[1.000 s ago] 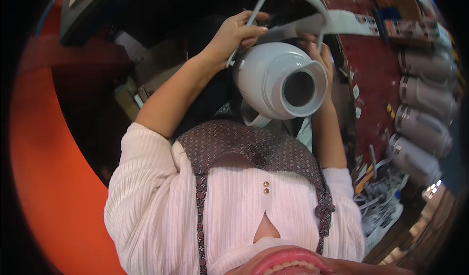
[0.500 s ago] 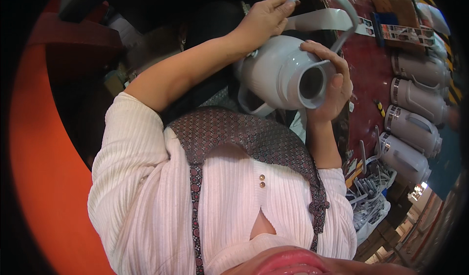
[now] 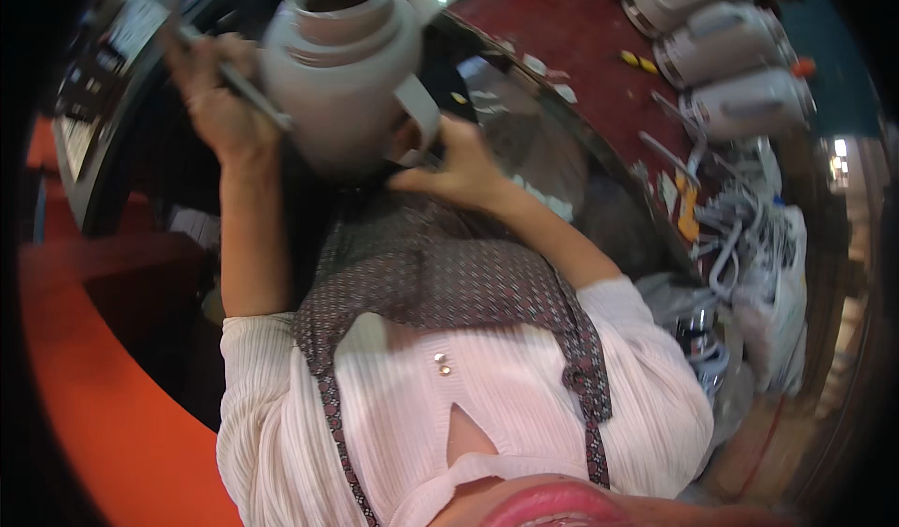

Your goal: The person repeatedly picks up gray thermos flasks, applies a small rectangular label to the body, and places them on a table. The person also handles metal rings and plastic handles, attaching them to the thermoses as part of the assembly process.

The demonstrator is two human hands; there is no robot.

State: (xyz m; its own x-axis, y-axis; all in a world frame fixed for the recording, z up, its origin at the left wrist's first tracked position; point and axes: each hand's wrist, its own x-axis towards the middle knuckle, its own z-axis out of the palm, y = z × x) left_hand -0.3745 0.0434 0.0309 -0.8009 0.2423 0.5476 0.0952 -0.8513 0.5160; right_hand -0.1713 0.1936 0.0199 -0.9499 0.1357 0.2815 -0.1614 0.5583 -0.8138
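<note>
A pale grey vacuum jug (image 3: 342,96) is held up in front of me, its round open mouth tipped a little towards me. My left hand (image 3: 220,105) is at its left, blurred, with the fingers closed about the jug's thin carrying handle (image 3: 251,94). On the lower right, my right hand (image 3: 459,166) grips the body beside the fixed side handle (image 3: 419,110). Some of its fingers are hidden behind the jug.
Several similar grey jugs (image 3: 726,44) lie along the far right of a dark red table (image 3: 571,35). Loose grey handles (image 3: 740,218) fill a bag at the right. A yellow-and-black tool (image 3: 639,61) lies on the table. An orange surface (image 3: 122,405) is at my left.
The jug has moved left and turned so its mouth points upward. My right hand has gone from the mouth to the lower side. My left hand has swung left with the carrying handle.
</note>
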